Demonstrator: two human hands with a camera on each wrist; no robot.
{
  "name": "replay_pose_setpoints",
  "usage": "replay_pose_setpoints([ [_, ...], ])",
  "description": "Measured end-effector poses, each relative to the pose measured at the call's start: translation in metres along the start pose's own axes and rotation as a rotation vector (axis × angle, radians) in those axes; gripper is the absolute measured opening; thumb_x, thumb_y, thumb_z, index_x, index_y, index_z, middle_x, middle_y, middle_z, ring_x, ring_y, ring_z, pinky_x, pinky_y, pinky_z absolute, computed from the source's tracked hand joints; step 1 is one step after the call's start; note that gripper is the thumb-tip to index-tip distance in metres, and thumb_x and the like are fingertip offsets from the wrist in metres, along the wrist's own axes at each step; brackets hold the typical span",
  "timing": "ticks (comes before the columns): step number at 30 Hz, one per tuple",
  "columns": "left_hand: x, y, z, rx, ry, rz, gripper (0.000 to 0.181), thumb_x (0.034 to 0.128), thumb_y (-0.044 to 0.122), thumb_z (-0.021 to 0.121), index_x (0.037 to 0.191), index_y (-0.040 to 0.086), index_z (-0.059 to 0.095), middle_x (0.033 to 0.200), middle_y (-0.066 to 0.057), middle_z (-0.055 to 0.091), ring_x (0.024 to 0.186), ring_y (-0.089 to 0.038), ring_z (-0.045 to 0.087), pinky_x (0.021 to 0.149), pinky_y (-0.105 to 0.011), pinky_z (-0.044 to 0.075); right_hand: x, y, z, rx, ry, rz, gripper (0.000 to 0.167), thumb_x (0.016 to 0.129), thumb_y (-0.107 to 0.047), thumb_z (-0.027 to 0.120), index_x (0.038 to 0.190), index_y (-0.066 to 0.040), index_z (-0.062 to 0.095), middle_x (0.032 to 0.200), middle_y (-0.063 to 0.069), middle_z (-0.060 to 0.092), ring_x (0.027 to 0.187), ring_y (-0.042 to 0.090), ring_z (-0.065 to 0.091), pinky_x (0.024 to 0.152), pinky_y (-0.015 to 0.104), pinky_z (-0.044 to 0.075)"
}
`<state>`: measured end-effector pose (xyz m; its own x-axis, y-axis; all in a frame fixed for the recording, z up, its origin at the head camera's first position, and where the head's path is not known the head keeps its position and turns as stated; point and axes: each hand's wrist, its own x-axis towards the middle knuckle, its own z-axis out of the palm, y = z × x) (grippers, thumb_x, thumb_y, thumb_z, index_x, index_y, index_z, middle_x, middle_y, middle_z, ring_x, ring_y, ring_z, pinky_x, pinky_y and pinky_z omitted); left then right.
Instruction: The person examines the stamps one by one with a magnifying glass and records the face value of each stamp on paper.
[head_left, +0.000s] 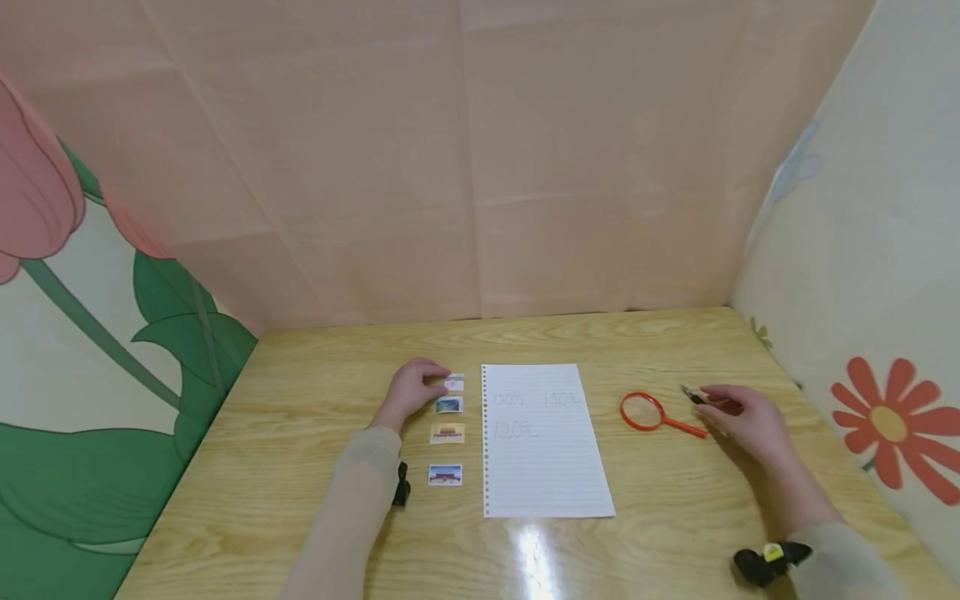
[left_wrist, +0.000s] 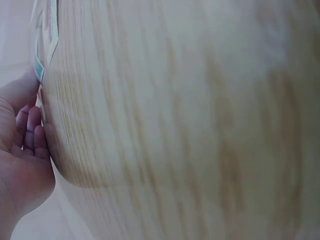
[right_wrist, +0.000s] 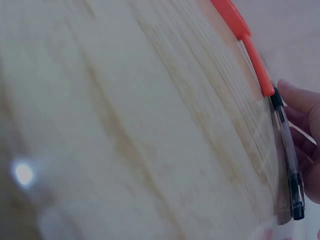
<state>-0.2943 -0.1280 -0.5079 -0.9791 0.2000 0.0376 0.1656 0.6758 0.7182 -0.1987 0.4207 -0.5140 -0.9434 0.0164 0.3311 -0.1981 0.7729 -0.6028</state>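
In the head view, my left hand (head_left: 412, 389) holds the left edge of a small pale stamp (head_left: 454, 382) between thumb and index finger. Below it in a column lie a blue-green stamp (head_left: 449, 405), a yellow stamp (head_left: 447, 433) and a stamp with a red-roofed building (head_left: 446, 475). At the right, my right hand (head_left: 750, 421) pinches a pen (head_left: 697, 398) near its tip. The right wrist view shows the pen's clear barrel (right_wrist: 287, 140) low along the table beside the fingers. A lined sheet (head_left: 547, 467) with faint handwriting lies between the hands.
A red magnifying glass (head_left: 681, 426) lies just left of my right hand, its handle toward that hand. Everything rests on a wood-grain table (head_left: 300, 400). A pinkish cloth (head_left: 375, 167) hangs behind the table, and decorated walls stand on both sides.
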Motion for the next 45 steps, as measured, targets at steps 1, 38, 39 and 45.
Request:
replay_pose_setpoints([
  [1, 0.000, 0.000, 0.000, 0.000, -0.002, -0.004, 0.030, 0.0860, 0.014, 0.078, 0.116, 0.011, 0.074, 0.131, -0.011, 0.059, 0.128, -0.032, 0.049, 0.113, -0.047, 0.034, 0.000, 0.002, 0.000, -0.004, -0.006, -0.001, 0.037, 0.087, -0.016, 0.078, 0.117, 0.003, 0.069, 0.101, 0.021, 0.069, 0.079, -0.008, 0.052, 0.062, 0.011, 0.044],
  [38, 0.000, -0.002, 0.000, 0.006, 0.006, 0.020, 0.029, 0.0859, 0.014, 0.078, 0.115, 0.010, 0.074, 0.131, -0.012, 0.059, 0.129, -0.032, 0.048, 0.113, -0.047, 0.033, 0.002, 0.018, 0.007, -0.092, 0.018, -0.059, 0.032, 0.084, -0.019, 0.081, 0.110, -0.002, 0.075, 0.103, 0.017, 0.066, 0.091, 0.000, 0.047, 0.075, 0.025, 0.039],
  [39, 0.000, -0.002, 0.000, 0.008, 0.006, 0.019, 0.029, 0.0859, 0.014, 0.078, 0.115, 0.010, 0.074, 0.131, -0.012, 0.059, 0.129, -0.032, 0.048, 0.113, -0.047, 0.033, 0.002, 0.017, 0.006, -0.094, 0.017, -0.057, 0.031, 0.084, -0.020, 0.081, 0.109, -0.002, 0.075, 0.105, 0.018, 0.067, 0.092, 0.000, 0.048, 0.075, 0.025, 0.040],
  [45, 0.000, -0.001, -0.001, 0.004, -0.003, 0.011, 0.030, 0.0864, 0.015, 0.078, 0.116, 0.011, 0.074, 0.132, -0.012, 0.059, 0.130, -0.032, 0.048, 0.114, -0.047, 0.032, 0.002, 0.010, -0.001, -0.058, -0.038, 0.064, 0.037, 0.091, -0.029, 0.074, 0.117, -0.003, 0.072, 0.113, 0.022, 0.068, 0.090, -0.003, 0.049, 0.071, 0.020, 0.042],
])
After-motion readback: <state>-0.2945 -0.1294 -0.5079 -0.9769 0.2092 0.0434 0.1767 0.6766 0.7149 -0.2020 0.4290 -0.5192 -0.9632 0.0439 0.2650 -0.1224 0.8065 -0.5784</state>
